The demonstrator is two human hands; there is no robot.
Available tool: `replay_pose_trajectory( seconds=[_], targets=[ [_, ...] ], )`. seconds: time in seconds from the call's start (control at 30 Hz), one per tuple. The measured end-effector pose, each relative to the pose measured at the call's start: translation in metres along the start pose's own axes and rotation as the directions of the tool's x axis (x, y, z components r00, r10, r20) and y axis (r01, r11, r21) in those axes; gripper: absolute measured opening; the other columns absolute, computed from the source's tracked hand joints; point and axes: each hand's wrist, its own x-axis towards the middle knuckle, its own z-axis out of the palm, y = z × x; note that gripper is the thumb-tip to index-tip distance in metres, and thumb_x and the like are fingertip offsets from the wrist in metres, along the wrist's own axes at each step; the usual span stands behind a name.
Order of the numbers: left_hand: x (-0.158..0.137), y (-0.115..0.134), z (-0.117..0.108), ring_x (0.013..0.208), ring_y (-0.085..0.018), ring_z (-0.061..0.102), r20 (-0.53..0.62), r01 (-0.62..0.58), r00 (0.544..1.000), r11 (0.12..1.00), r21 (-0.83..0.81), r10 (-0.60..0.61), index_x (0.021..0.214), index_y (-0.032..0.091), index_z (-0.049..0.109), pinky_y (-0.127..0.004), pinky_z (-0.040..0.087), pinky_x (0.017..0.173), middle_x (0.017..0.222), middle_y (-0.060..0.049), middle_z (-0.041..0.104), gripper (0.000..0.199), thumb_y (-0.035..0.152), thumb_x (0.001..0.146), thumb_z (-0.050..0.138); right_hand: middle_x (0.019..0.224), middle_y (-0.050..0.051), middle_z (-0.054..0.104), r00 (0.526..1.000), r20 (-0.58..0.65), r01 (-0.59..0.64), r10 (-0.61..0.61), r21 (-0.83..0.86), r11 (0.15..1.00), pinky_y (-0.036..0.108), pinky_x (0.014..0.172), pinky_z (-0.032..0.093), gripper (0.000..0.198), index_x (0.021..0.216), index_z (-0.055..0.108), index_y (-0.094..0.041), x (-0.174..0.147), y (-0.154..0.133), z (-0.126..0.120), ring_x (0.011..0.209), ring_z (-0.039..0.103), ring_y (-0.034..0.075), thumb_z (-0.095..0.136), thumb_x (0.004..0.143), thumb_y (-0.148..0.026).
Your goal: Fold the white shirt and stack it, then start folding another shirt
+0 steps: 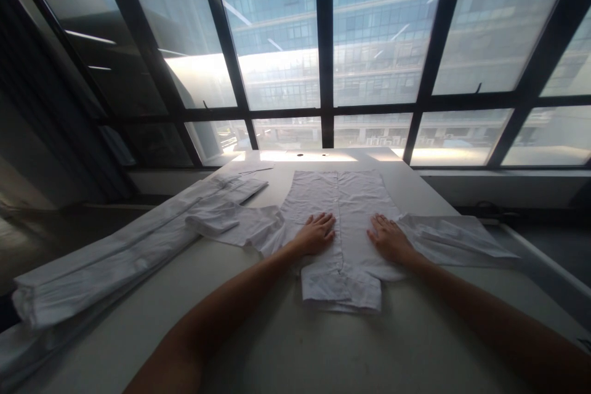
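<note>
A white button-up shirt lies spread on the table, its collar toward me and its hem toward the window. The button line runs down its middle. One sleeve stretches out to the left, bent and wrinkled; the other sleeve reaches to the right table edge. My left hand rests flat on the shirt just left of the buttons, fingers stretched out. On the right half of the front lies my right hand, also flat with its fingers extended. Neither hand grips the cloth.
A long stack of folded white cloth runs along the left side of the white table. A thin dark item lies near its far end. Beyond the table's far edge stand large framed windows. A dark curtain hangs at left.
</note>
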Motion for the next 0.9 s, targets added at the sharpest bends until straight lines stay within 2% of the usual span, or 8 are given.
replay_pose_trajectory(
  seconds=[0.13, 0.27, 0.37, 0.43, 0.57, 0.77, 0.9],
  targets=[
    [0.0, 0.002, -0.004, 0.158, -0.032, 0.023, -0.021, 0.012, 1.0, 1.0, 0.026, -0.011, 0.159, 0.02, 0.038, -0.063, 0.016, 0.125, 0.17, -0.009, 0.03, 0.058, 0.041, 0.105, 0.038, 0.16, 0.025, 0.042, 0.995, -0.094, 0.023, -0.025, -0.021, 1.0, 0.053, 0.123, 0.027, 0.056, 0.152, 0.049, -0.001, 0.0, -0.011, -0.008, 0.152, 0.035, 0.034, 0.036, 0.104, -0.028],
    [0.0, 0.018, -0.005, 0.158, -0.03, 0.022, -0.109, -0.051, 0.992, 0.996, 0.077, 0.059, 0.159, 0.02, 0.038, -0.061, 0.012, 0.127, 0.169, -0.01, 0.033, 0.06, 0.031, 0.101, 0.044, 0.164, 0.02, 0.038, 0.958, -0.22, 0.184, -0.186, -0.029, 0.982, 0.052, 0.126, 0.02, 0.058, 0.154, 0.046, -0.003, -0.001, -0.039, -0.017, 0.156, 0.028, 0.03, 0.034, 0.098, -0.014],
    [-0.001, 0.037, 0.003, 0.158, -0.025, 0.023, -0.145, -0.121, 0.981, 0.992, 0.036, 0.125, 0.161, 0.018, 0.034, -0.055, 0.016, 0.128, 0.168, -0.01, 0.035, 0.06, 0.024, 0.101, 0.04, 0.168, 0.017, 0.031, 0.932, -0.166, 0.335, -0.321, 0.066, 0.94, 0.047, 0.127, 0.021, 0.068, 0.161, 0.035, -0.004, -0.005, -0.056, -0.015, 0.158, 0.022, 0.024, 0.032, 0.093, -0.008],
    [-0.002, 0.047, 0.011, 0.158, -0.026, 0.024, -0.115, -0.151, 0.982, 0.989, -0.014, 0.148, 0.161, 0.017, 0.033, -0.055, 0.019, 0.128, 0.168, -0.011, 0.034, 0.06, 0.025, 0.103, 0.038, 0.17, 0.016, 0.024, 0.927, -0.081, 0.375, -0.367, 0.148, 0.915, 0.046, 0.127, 0.023, 0.07, 0.164, 0.027, -0.004, -0.009, -0.061, -0.011, 0.159, 0.018, 0.022, 0.03, 0.094, -0.009],
    [-0.001, 0.05, 0.021, 0.157, -0.025, 0.025, -0.082, -0.124, 0.99, 0.987, -0.101, 0.116, 0.162, 0.019, 0.033, -0.051, 0.021, 0.128, 0.168, -0.01, 0.035, 0.057, 0.03, 0.106, 0.035, 0.171, 0.016, 0.022, 0.939, 0.035, 0.328, -0.343, 0.218, 0.919, 0.047, 0.127, 0.02, 0.067, 0.164, 0.028, -0.006, -0.011, -0.059, -0.008, 0.159, 0.018, 0.024, 0.029, 0.099, -0.019],
    [-0.001, 0.045, 0.019, 0.158, -0.025, 0.024, -0.061, -0.096, 0.994, 0.988, -0.118, 0.089, 0.164, 0.022, 0.031, -0.049, 0.019, 0.129, 0.169, -0.008, 0.032, 0.059, 0.03, 0.106, 0.038, 0.17, 0.015, 0.026, 0.965, 0.1, 0.216, -0.244, 0.231, 0.949, 0.046, 0.127, 0.015, 0.065, 0.164, 0.032, -0.011, -0.009, -0.052, -0.01, 0.159, 0.02, 0.026, 0.033, 0.105, -0.039],
    [-0.003, 0.043, 0.019, 0.158, -0.027, 0.022, -0.056, -0.109, 0.993, 0.99, -0.089, 0.104, 0.161, 0.017, 0.035, -0.048, 0.018, 0.129, 0.169, -0.012, 0.032, 0.057, 0.032, 0.106, 0.037, 0.171, 0.014, 0.024, 0.975, 0.118, 0.169, -0.19, 0.169, 0.971, 0.049, 0.127, 0.013, 0.062, 0.163, 0.035, -0.015, -0.005, -0.033, -0.009, 0.159, 0.018, 0.027, 0.03, 0.107, -0.041]
  ],
)
